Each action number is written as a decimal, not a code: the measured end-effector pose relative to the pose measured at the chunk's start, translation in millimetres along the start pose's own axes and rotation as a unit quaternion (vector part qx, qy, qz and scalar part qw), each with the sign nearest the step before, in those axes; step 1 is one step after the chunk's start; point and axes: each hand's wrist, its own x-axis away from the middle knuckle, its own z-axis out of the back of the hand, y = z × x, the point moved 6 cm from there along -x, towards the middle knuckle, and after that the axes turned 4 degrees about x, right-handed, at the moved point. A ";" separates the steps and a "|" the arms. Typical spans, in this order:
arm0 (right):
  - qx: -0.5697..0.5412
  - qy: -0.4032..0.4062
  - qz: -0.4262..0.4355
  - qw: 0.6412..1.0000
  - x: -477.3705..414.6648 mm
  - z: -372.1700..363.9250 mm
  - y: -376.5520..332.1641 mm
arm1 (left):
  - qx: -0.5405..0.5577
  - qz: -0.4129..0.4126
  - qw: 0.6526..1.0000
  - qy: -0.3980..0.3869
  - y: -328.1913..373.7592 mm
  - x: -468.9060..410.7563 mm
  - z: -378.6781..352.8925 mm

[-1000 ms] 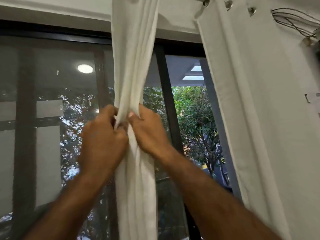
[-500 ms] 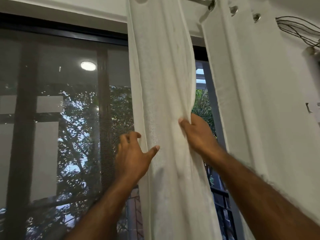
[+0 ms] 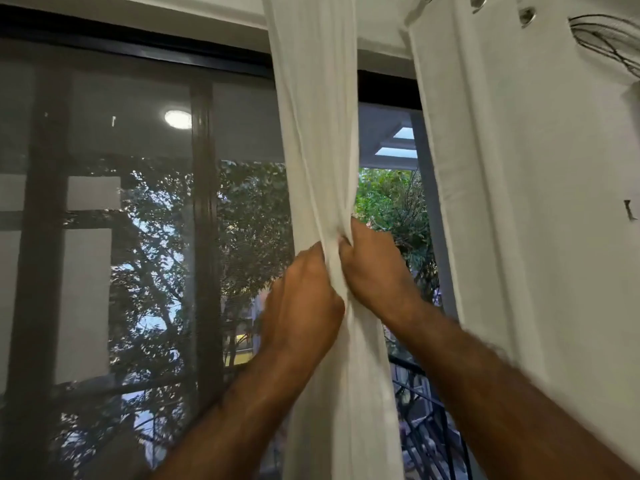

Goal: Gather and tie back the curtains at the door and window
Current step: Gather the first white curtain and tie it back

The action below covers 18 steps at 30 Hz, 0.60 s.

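Note:
A white curtain panel [image 3: 313, 133] hangs from the rod in front of the dark-framed sliding door. It is bunched into a narrow column at mid height. My left hand [image 3: 301, 303] grips the bunch from the left side, and my right hand [image 3: 372, 271] grips it from the right, the two hands pressed close together with the cloth pinched between them. Below the hands the curtain falls loose and wider. A second white curtain panel [image 3: 519, 202] with metal eyelets hangs flat at the right.
The door's mesh screen [image 3: 138, 237] fills the left, with a dark vertical frame bar [image 3: 204, 237]. Trees and a black balcony railing [image 3: 426, 410] show through the open gap. A bundle of wires [image 3: 606, 39] hangs on the wall at top right.
Half a second ago the curtain was spread wide with my left hand open beside it. Now both hands have closed on it and squeezed it into a narrow bunch.

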 end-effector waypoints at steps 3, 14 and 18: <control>-0.062 -0.007 0.001 0.998 6.6 -7.0 -13.4 | 0.018 0.016 0.999 -0.025 2.8 2.6 1.5; -0.361 -0.181 -0.067 0.912 72.0 -49.1 8.4 | 0.127 0.113 0.969 -0.179 -46.8 45.8 -13.6; -0.464 -0.260 -0.092 0.842 92.8 -61.3 28.8 | 0.092 0.163 0.969 -0.161 -61.4 53.0 -18.4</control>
